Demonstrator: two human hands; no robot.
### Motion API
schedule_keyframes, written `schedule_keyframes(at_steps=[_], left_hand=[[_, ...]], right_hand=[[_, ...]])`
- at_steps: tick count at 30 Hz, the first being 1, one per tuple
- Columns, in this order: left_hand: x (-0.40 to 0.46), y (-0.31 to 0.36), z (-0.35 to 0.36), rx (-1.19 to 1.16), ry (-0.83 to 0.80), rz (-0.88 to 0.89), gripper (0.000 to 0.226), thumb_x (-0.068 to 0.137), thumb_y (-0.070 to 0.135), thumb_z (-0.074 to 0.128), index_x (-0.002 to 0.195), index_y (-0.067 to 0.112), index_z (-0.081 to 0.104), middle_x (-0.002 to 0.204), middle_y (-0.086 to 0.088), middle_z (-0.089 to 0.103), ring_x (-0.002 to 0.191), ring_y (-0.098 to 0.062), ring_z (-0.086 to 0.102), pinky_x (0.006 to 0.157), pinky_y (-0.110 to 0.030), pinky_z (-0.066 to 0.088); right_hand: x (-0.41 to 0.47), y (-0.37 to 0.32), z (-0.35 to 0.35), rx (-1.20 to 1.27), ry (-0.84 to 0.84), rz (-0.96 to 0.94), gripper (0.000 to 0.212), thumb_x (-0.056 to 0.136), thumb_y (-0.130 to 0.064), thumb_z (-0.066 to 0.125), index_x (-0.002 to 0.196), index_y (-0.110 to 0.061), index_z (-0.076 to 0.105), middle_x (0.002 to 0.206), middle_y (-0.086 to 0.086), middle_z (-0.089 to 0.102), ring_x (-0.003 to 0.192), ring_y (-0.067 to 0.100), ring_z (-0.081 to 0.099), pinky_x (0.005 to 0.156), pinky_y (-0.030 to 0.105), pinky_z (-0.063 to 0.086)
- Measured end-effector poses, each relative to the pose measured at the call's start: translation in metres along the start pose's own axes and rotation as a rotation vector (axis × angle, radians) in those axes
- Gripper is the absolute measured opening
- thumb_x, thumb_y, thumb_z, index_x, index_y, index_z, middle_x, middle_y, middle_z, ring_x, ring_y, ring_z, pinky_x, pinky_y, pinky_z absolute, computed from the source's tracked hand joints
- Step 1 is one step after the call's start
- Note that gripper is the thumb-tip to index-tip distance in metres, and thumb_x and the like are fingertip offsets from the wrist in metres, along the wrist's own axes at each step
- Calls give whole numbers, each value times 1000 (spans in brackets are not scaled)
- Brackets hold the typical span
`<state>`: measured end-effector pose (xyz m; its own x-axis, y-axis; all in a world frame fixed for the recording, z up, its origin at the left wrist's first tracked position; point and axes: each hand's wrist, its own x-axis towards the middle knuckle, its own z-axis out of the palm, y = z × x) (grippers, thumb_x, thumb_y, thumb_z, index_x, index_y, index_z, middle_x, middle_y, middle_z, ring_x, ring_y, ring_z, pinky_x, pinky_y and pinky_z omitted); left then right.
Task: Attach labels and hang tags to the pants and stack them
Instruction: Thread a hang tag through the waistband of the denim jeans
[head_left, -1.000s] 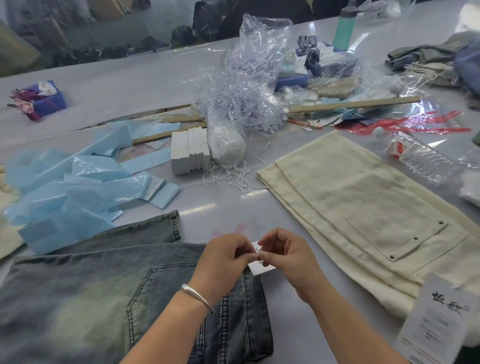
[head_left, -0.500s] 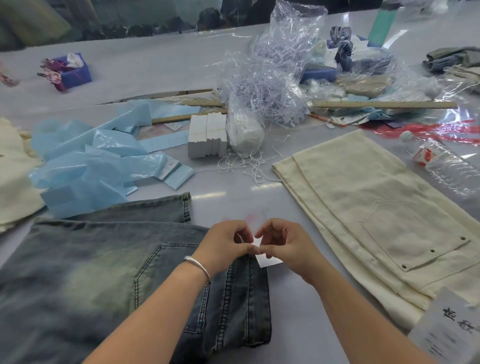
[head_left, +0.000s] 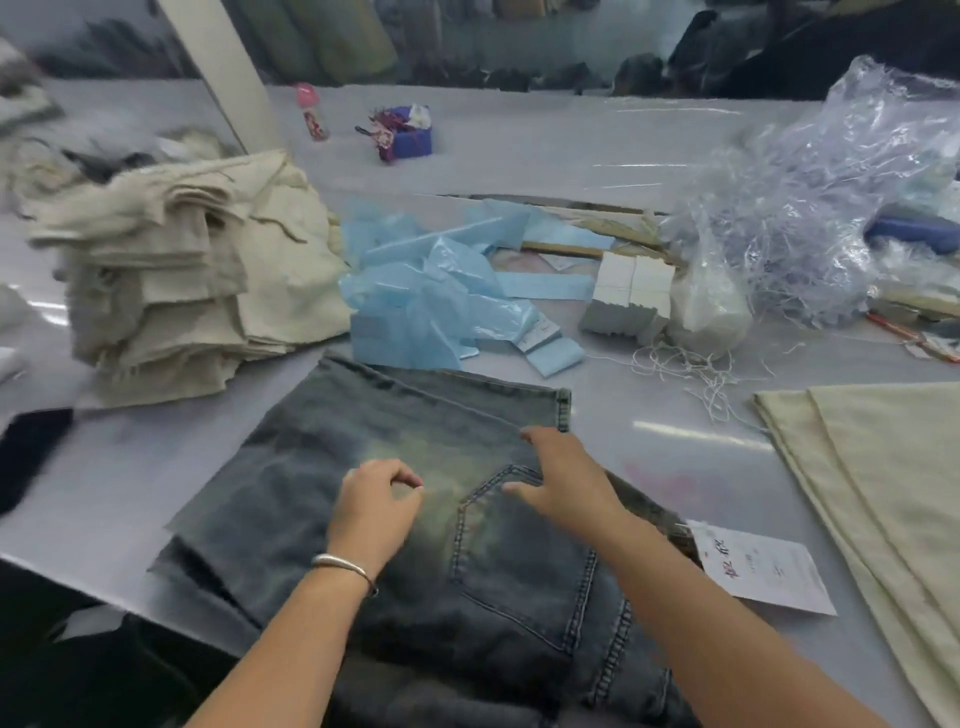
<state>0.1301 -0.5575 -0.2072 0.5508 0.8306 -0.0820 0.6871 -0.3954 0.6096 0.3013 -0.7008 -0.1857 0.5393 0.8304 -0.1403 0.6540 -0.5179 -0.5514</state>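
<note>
Grey counter (head_left: 519, 145), jeans (head_left: 415, 519) at its near edge (hang tag (head_left: 763, 566) attached); my left hand (head_left: 376, 512) loosely curled, right hand (head_left: 563, 480) spread, both empty.

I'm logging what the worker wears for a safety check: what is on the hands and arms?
Both forearms are bare, with no sleeves or gloves in view. The left hand has a plain silver bangle at the wrist. The right hand shows no jewellery.

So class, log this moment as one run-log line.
left hand: empty, over jeans | right hand: open, on jeans | hang tag: at waistband | cream stack: left
</note>
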Motion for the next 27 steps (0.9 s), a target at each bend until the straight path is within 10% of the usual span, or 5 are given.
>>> schedule_keyframes(at_steps=[7,15,20,27], left_hand=[[-10,-116,-78,292,101,-374,69,75,54,73,132,24,48,141,-5,41,128,-32,34,101,-46,40],[0,-186,-108,129,78,-526,128,59,74,73,152,13,10,149,-13,32,136,-36,31,107,-46,33],[14,-192,-105,-344,57,-508,80,57,44,90,117,11,49,110,-3,61,99,-24,60,74,-31,48],[-4,-172,-113,-743,98,-305,20,50,17,64,58,2,55,54,0,54,54,-16,48,48,-29,40]], right_hand=[[92,-26,27,-307,-133,108,136,56,-77,71,154,-21,-6,162,6,-5,149,25,-4,120,49,8],[110,-38,52,-476,-102,180,120,40,-90,62,134,-19,38,131,8,49,124,28,46,99,45,40],[86,-65,72,-487,-179,170,71,49,-87,63,84,-28,43,82,-11,52,87,18,55,73,36,35],[41,-95,88,-357,-80,142,39,68,-57,74,95,-31,63,90,-7,63,86,20,61,66,31,37]])
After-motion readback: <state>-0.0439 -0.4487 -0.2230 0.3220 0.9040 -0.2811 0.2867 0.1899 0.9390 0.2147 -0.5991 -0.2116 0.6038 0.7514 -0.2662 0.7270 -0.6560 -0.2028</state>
